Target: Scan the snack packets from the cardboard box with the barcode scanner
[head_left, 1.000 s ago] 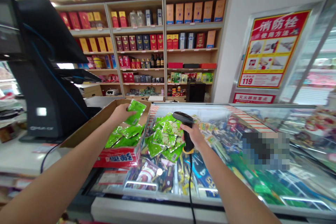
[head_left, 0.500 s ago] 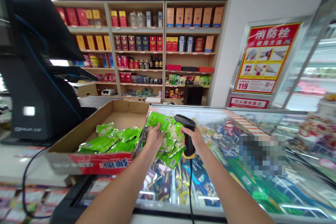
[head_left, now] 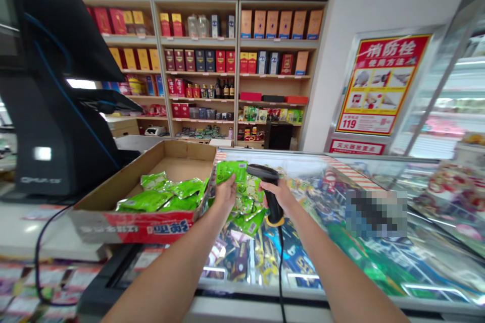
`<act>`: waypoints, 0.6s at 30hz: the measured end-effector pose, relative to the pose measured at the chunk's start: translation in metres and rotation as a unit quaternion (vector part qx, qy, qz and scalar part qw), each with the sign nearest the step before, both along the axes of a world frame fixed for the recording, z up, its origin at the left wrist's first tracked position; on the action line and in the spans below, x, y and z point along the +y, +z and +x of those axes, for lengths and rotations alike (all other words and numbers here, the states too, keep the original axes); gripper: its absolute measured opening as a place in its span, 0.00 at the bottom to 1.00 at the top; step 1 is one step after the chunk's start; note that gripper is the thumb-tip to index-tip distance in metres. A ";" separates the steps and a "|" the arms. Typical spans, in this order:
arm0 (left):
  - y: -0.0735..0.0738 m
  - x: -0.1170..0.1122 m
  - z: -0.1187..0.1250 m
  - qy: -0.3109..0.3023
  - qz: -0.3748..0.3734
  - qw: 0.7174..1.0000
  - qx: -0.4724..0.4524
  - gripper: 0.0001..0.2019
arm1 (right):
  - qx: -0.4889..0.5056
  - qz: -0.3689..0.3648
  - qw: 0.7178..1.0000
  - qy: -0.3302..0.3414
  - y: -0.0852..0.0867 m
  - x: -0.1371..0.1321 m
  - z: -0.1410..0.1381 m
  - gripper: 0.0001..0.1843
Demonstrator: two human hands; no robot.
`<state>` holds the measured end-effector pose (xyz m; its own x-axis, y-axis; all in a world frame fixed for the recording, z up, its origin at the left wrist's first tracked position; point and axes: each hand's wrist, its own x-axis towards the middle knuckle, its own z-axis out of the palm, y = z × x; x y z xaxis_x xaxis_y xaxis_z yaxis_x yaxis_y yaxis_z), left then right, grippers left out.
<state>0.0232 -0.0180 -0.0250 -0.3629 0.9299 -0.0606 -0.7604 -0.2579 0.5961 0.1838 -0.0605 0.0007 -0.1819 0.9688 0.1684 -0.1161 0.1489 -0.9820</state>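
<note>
My left hand (head_left: pixel 226 193) grips a green snack packet (head_left: pixel 231 170) and holds it up just in front of the scanner's head. My right hand (head_left: pixel 279 196) is wrapped round the handle of a black barcode scanner (head_left: pixel 265 175) with a yellow ring at its base and a black cable hanging down. Below both hands a pile of green packets (head_left: pixel 248 209) lies on the glass lid of a chest freezer (head_left: pixel 341 202). To the left stands an open cardboard box (head_left: pixel 125 217) with several more green packets (head_left: pixel 166 194) inside.
A black till screen on a stand (head_left: pixel 49 106) rises at the left on a white counter (head_left: pixel 22 232). Shelves of boxed goods and bottles (head_left: pixel 227 60) fill the back wall. A red and yellow poster (head_left: pixel 379 83) hangs at the right, beside glass cooler doors (head_left: pixel 450 91).
My left hand carried a green packet out of the cardboard box to the right and now holds it up by the scanner head. My right hand kept its grip on the scanner.
</note>
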 end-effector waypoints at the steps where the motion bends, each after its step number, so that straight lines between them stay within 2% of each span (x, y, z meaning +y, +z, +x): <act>1: 0.000 0.000 0.000 0.001 0.002 1.000 0.005 0.14 | -0.002 0.000 1.000 0.000 0.000 0.000 -0.001 0.15; 6: 0.000 0.000 0.000 -0.001 0.017 1.000 0.003 0.15 | -0.026 -0.007 1.000 -0.001 -0.002 -0.002 -0.002 0.15; 11: -0.001 0.001 -0.001 -0.002 0.014 1.000 0.001 0.11 | -0.038 -0.002 0.999 -0.001 -0.002 0.000 -0.002 0.15; 18: -0.004 0.007 -0.003 0.001 0.050 0.998 0.039 0.20 | 0.004 0.009 1.000 -0.025 0.005 0.000 0.005 0.14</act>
<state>0.0205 -0.0114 -0.0294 -0.3644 0.9293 0.0605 -0.7119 -0.3199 0.6252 0.1884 -0.0609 0.0053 -0.1317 0.9735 0.1868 -0.1157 0.1721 -0.9783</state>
